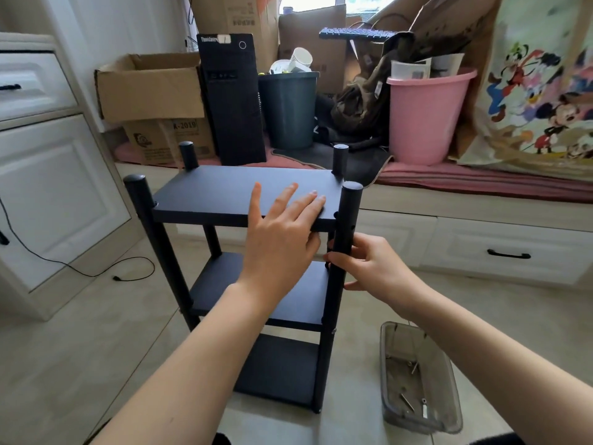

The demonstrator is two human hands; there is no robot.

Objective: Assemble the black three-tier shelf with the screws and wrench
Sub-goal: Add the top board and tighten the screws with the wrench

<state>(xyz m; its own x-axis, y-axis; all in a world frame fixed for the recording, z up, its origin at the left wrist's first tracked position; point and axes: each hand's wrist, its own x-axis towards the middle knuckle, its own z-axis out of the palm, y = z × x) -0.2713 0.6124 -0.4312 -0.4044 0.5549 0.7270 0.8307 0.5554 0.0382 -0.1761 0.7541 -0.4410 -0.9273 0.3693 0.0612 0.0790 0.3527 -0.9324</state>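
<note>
The black three-tier shelf (224,194) stands upright on the floor in front of me, three boards between round posts. My left hand (282,229) lies flat on the top board near its front right corner, fingers straight, thumb under the board's edge. My right hand (365,268) grips the front right post (348,220) just below the top board, fingers curled round it. A clear plastic tray (449,409) on the floor at the right holds several screws (407,401). I cannot pick out a wrench.
White cabinets (48,187) stand at the left with a black cable (96,271) on the floor. Behind the shelf a low bench carries cardboard boxes (147,88), a black computer tower (234,101), a dark bin (288,110) and a pink bucket (426,117).
</note>
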